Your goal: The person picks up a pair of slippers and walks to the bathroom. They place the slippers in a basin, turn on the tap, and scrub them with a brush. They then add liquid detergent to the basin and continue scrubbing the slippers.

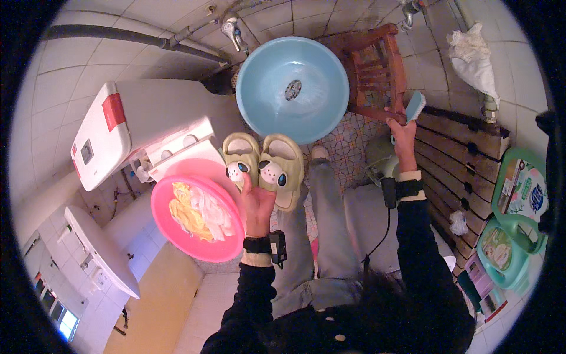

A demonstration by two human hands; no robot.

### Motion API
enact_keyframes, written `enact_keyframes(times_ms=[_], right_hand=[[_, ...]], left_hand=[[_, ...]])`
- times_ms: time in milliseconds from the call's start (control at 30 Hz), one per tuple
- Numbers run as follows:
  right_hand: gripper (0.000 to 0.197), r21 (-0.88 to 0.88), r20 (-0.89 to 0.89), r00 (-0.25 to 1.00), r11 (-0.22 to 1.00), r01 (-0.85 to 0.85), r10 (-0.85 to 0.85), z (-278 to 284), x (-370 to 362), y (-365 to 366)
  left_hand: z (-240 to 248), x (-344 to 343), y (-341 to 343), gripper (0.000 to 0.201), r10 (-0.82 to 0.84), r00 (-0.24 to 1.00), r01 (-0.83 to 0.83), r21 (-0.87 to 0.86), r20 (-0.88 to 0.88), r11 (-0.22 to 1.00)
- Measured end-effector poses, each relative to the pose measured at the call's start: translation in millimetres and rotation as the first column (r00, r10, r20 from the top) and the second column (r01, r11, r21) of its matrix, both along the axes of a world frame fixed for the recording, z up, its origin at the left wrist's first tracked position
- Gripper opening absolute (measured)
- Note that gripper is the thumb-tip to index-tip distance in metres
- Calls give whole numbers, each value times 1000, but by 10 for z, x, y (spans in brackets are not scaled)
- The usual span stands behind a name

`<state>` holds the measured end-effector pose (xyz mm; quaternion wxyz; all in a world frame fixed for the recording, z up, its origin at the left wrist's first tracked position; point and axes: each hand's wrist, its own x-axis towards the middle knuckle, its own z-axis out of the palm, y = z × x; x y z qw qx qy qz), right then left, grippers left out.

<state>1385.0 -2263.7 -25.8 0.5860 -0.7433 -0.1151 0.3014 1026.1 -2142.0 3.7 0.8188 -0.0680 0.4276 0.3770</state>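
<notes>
Our left hand [258,203] pinches a pair of beige slippers [264,165] beside the pink basin [224,248], while our right hand [402,137] grips a blue scrub brush [414,107] just above it.

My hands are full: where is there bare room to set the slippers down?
Bare patterned floor lies between the blue basin, the wooden stool and the knees. The pink basin holds laundry. The left hand grips the slippers; the right hand holds a brush.
</notes>
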Motion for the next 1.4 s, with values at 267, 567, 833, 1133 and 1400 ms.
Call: enact_keyframes(times_ms=[267, 567, 833, 1133, 1400], right_hand=[[34, -52, 158, 975, 985, 163, -153, -110, -28, 279], [34, -481, 135, 953, 858, -177, 272, -788, -1285, 805], [63, -759, 459, 675, 650, -41, 578, -1803, -943, 1885], [40, -690, 219, 832, 684, -236, 509, -1588, -866, 1917], [43, -483, 393, 886, 875, -28, 246, -435, -860, 709]], left_hand=[[1, -4, 120, 45, -16, 1000, 16, -6, 12, 1000], [-163, 94, 357, 45, 35, 995, -33, -29, 95, 999], [-164, 230, 677, 42, -19, 999, 20, 27, -42, 999], [-357, 581, 1054, 41, 3, 1000, -3, 33, -6, 999], [-824, 1216, 1234, 40, -28, 1000, 28, 80, 0, 996]])
